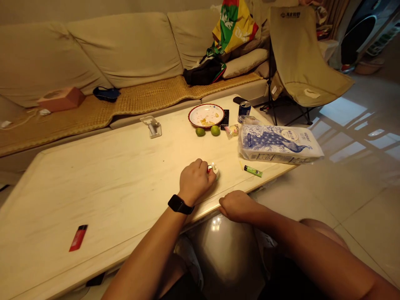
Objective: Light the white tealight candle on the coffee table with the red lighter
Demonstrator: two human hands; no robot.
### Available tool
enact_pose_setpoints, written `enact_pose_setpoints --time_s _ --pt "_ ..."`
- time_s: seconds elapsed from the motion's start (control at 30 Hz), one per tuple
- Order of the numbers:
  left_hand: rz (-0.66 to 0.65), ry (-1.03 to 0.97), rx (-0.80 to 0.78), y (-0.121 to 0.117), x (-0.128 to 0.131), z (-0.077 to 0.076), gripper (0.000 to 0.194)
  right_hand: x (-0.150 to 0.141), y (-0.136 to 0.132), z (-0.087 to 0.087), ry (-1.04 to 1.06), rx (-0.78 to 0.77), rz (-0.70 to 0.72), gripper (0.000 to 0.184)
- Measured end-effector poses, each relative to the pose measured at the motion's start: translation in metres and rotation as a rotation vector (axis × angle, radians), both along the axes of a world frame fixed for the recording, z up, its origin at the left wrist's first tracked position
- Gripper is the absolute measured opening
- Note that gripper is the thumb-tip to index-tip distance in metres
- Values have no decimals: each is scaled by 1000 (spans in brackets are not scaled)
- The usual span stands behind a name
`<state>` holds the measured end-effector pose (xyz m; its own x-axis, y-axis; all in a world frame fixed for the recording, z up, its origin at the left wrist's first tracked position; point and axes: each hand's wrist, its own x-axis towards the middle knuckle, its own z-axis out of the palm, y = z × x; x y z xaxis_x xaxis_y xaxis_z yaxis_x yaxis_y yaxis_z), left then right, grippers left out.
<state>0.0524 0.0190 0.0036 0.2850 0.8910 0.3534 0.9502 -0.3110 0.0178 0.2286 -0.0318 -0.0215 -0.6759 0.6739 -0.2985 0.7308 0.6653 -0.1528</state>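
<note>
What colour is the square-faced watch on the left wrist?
The watch is black, strap included; head view.

The left hand (195, 178), with a dark watch (180, 204) at its wrist, is gripping a small red item (209, 168) beside a small pale object (216, 171) on the table (109, 179), while the right hand (236, 205) is curling near the edge. A green lighter (253, 171) is lying near a plastic-wrapped pack (278, 143). Two green fruits (215, 131) are sitting just beside a red-rimmed plate (196, 114).
</note>
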Motion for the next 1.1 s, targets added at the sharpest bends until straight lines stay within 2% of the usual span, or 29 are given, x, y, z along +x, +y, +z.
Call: enact_pose_setpoints --time_s 0.73,1.1 --pt "-35 -2 -13 -2 -3 2 23 0 1 2 -12 -36 0 40" --pt "38 -132 46 -13 -27 3 31 -1 1 3 -13 -40 -11 39"
